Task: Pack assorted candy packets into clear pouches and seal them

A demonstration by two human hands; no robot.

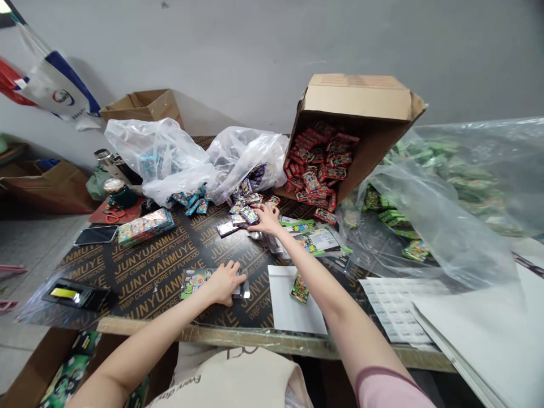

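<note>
My left hand point(226, 283) lies over the right end of a flat clear pouch point(194, 281) with a green and black print, near the table's front edge. Its fingers curl down around the pouch's sides. Farther away, my right hand point(267, 220) reaches into a loose pile of small purple packets point(240, 205). Thumb and fingers close on one purple packet point(249, 215); the fingertips are partly hidden. Just beyond them is a small red packet point(273, 200). Under my right forearm, a green packet point(300, 289) rests on a white sheet point(283, 311).
A tilted cardboard box point(361, 93) spills red packets point(321, 170). Clear plastic bags point(164, 150) stand at the back; another bag point(459, 226) holds green packets at right. On the left are a wrapped block point(147, 225), a phone point(96, 235), scissors point(114, 215) and a black case point(76, 294).
</note>
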